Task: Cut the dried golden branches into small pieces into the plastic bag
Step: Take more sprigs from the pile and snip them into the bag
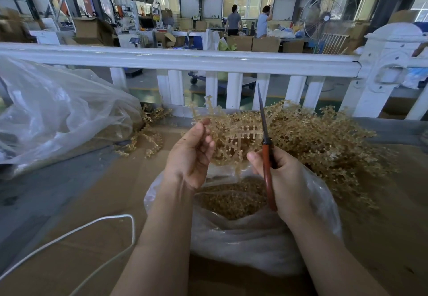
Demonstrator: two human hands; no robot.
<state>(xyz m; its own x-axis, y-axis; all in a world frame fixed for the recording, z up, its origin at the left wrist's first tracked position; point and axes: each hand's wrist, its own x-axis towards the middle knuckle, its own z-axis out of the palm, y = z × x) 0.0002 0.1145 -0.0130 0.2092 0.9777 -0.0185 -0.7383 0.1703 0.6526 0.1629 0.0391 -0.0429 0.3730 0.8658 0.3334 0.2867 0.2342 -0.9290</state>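
Observation:
My left hand (191,154) pinches a dried golden branch (234,138) and holds it above the open clear plastic bag (245,240). Small golden cut pieces (234,199) fill the bottom of that bag. My right hand (283,175) grips red-handled scissors (266,157), whose dark blades point straight up with their edges closed together, just right of the held branch. A big heap of golden branches (328,143) lies behind and to the right of both hands, on the brown cardboard-covered table (97,203).
A large crumpled clear bag (58,115) sits at the left with loose golden branches (148,138) beside it. A white cord (102,221) loops at the front left. A white railing (185,60) runs across behind the table. Two people stand far back in the workshop.

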